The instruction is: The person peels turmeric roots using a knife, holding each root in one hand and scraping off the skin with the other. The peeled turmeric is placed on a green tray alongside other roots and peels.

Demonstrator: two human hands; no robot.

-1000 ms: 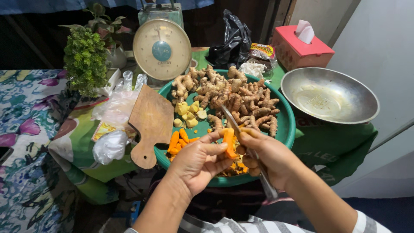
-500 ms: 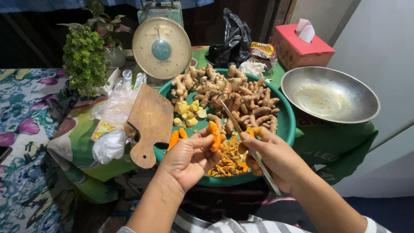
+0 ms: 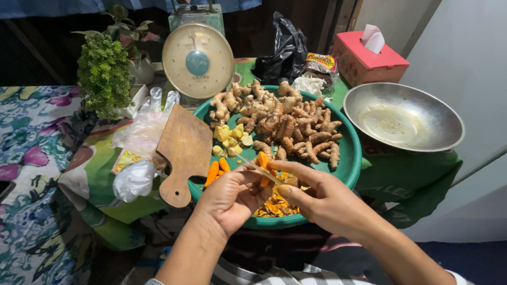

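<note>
Peeling step, I judge: my left hand (image 3: 232, 198) grip clamped on the peeled orange turmeric root (image 3: 262, 161) over the round green plastic basin (image 3: 351, 158), right hand (image 3: 322, 198) pinching the thin knife blade (image 3: 259, 170) against it; next stroke wants light pressure.
</note>
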